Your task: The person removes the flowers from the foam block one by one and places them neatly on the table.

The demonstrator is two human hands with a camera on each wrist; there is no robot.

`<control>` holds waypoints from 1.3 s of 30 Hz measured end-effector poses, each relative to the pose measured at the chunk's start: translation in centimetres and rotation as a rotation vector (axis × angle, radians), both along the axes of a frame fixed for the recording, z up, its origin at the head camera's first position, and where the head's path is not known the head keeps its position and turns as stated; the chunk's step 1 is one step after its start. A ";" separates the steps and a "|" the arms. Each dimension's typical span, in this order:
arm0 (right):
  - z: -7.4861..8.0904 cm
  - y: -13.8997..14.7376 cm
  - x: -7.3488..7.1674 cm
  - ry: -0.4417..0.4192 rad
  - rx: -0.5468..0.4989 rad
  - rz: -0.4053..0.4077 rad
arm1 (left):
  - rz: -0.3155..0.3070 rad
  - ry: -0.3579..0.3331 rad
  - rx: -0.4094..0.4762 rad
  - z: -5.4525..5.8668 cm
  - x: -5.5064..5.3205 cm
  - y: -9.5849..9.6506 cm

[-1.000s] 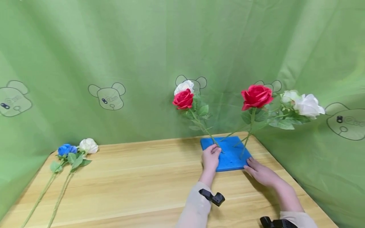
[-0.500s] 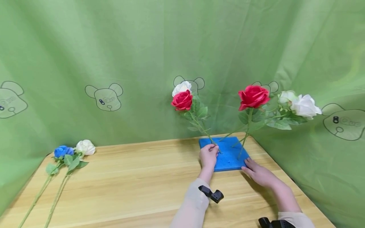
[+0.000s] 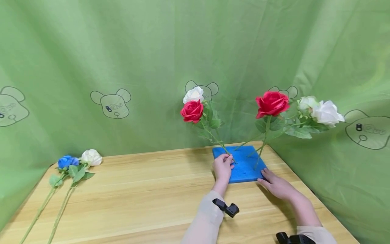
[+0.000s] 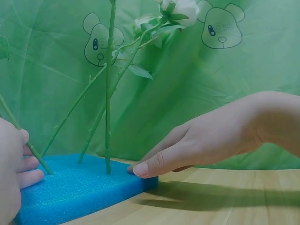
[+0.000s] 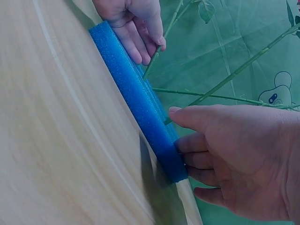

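My left hand pinches the lower stem of a red rose between thumb and fingers, low over a blue foam block. The stem's foot meets the foam in the left wrist view, and the bloom leans left, partly over a white rose behind it. My right hand rests with extended fingers on the block's near right corner; its thumb lies along the edge. Another red rose stands nearly upright in the foam, and a white rose leans right from it.
On the left of the wooden table lie a blue rose and a white rose, stems toward the front. A green curtain printed with bear heads encloses the back and sides, close to the block's right.
The gripped red rose's bloom has tipped slightly left and down, showing more of the white rose behind it. Both hands stay in place; the whole head view has shifted a little.
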State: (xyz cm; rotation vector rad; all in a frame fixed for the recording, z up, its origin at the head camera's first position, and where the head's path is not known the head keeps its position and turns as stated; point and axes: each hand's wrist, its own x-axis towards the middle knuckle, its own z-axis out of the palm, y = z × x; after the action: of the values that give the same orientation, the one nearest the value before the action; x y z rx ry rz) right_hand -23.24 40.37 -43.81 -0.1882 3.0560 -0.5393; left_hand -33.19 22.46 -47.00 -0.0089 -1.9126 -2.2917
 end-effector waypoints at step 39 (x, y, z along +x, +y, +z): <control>0.1 -0.2 0.3 0.004 0.001 -0.013 | 0.033 0.408 -0.179 2.0 1.5 -0.6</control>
State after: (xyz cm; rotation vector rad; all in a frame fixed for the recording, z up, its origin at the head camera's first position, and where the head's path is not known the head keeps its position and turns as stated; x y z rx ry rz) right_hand -22.96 40.20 -43.72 -0.1700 3.0631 -0.5394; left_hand -31.65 21.81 -45.02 -0.4273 -1.8697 -1.9046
